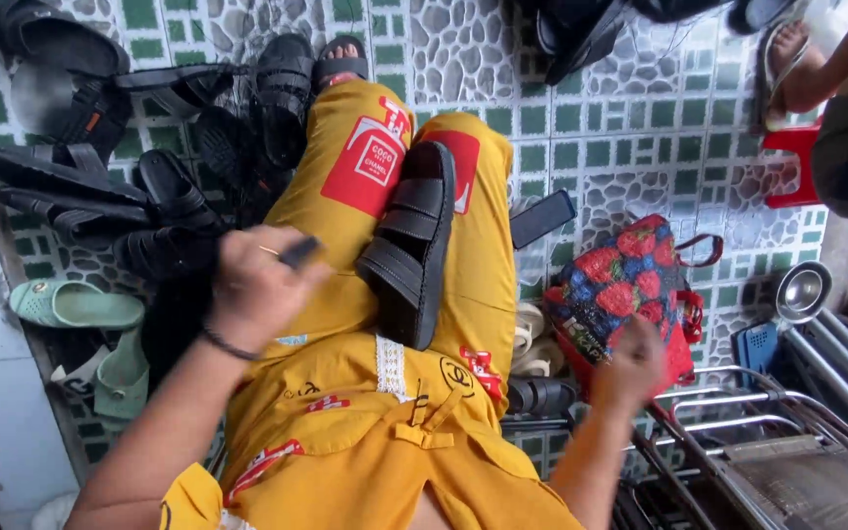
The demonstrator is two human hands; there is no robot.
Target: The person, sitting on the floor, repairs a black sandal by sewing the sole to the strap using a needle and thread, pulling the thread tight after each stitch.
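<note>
A small dark tool (300,251) is held tight in the closed fingers of the left hand (252,285), just above the lap in yellow clothes (345,393), and a black sandal (410,243) is laid across the lap right beside that hand. The right hand (630,365) is blurred and is seen next to a bag with strawberry pictures (620,285) on the tiled floor (640,147), so it cannot be told if it is open or closed. More black sandals (100,186) are piled by the left arm.
</note>
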